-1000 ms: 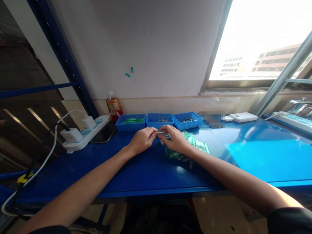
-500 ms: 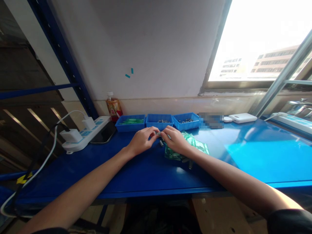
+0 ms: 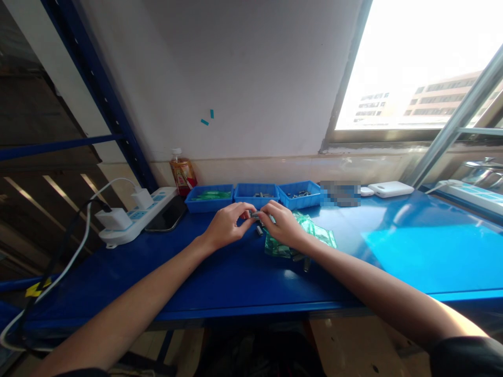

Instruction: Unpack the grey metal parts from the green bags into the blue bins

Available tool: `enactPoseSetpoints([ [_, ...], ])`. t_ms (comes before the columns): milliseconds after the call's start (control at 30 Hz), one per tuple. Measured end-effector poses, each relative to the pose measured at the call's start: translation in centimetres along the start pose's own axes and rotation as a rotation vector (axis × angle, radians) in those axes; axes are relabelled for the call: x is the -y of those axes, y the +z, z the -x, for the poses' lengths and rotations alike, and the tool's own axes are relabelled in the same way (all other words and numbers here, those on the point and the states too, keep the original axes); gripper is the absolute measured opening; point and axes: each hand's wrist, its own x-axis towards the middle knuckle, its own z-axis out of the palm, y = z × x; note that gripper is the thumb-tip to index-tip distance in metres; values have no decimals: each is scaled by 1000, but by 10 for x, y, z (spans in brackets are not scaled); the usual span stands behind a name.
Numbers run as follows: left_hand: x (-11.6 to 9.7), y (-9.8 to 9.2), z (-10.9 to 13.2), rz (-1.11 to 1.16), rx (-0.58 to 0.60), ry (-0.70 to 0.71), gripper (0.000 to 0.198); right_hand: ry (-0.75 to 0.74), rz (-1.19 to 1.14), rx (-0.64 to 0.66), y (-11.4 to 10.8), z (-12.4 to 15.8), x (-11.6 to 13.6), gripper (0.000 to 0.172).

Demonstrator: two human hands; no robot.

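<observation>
On the far left of the blue table [image 3: 220, 283], a white power strip [image 3: 143, 216] and a dark smartphone [image 3: 167, 217] lie apart from the work. Next comes the left blue bin [image 3: 209, 207], which holds green packets, beyond the left hand [image 3: 231, 225]. That hand's thumb and forefinger are narrowed to a pinch at one end of a small metal piece [image 3: 255, 214], which sits between both hands; its exact form is too small to tell. A loose metal cylinder [image 3: 259, 230] lies on the table just below it. The middle blue bin [image 3: 242, 200], on the far side, holds a few metal parts. The right hand [image 3: 278, 220] pinches the other end of the piece, its remaining fingers curled. Partly under that hand and wrist lie green plastic bags [image 3: 324, 236], with more metal cylinders [image 3: 306, 264] at their near edge. The right blue bin [image 3: 302, 202] holds further metal parts. The handling seems partway along: one piece is in the fingers, loose cylinders remain out, and which binned parts are finished cannot be told
</observation>
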Motion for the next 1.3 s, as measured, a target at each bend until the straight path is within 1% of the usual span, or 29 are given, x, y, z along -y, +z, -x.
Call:
enactPoseSetpoints([
  [67,0,0,0,-22,-4,4,16,-7,-8,-1,0,0,0,18],
  [167,0,0,-1,-30,-3,3,19,-26,-17,-16,-2,0,2,10],
  [300,1,2,-1,-38,26,-24,25,-56,0,-24,-3,0,2,10],
  [400,7,7,-1,-90,78,-53,31,-65,62,-30,-4,-6,-7,12],
  [467,12,11,0,-142,147,-61,36,-31,171,-69,-4,-14,-18,14],
  [533,16,14,1,-185,215,-70,38,56,306,-121,-5,-21,-30,19],
  [600,18,15,2,-215,244,-85,35,136,387,-115,-7,-24,-39,28],
  [667,17,14,2,-246,245,-92,28,165,404,-64,-8,-22,-41,32],
  [767,15,11,1,-306,238,-99,22,130,382,-1,-8,-14,-34,23],
  [833,15,10,1,-348,217,-117,23,87,356,16,-7,-9,-24,19],
  [933,15,10,3,-404,185,-139,28,31,287,56,-3,-5,-12,16],
  [1033,14,11,4,-430,186,-162,31,3,223,124,2,-4,-8,15],
  [1167,12,13,3,-424,171,-188,23,3,179,174,6,-2,-11,15],
  [1233,12,13,1,-378,132,-175,21,-1,157,168,6,-1,-13,17],
  [1300,12,11,0,-297,83,-131,22,-14,137,154,5,-1,-14,21],
])
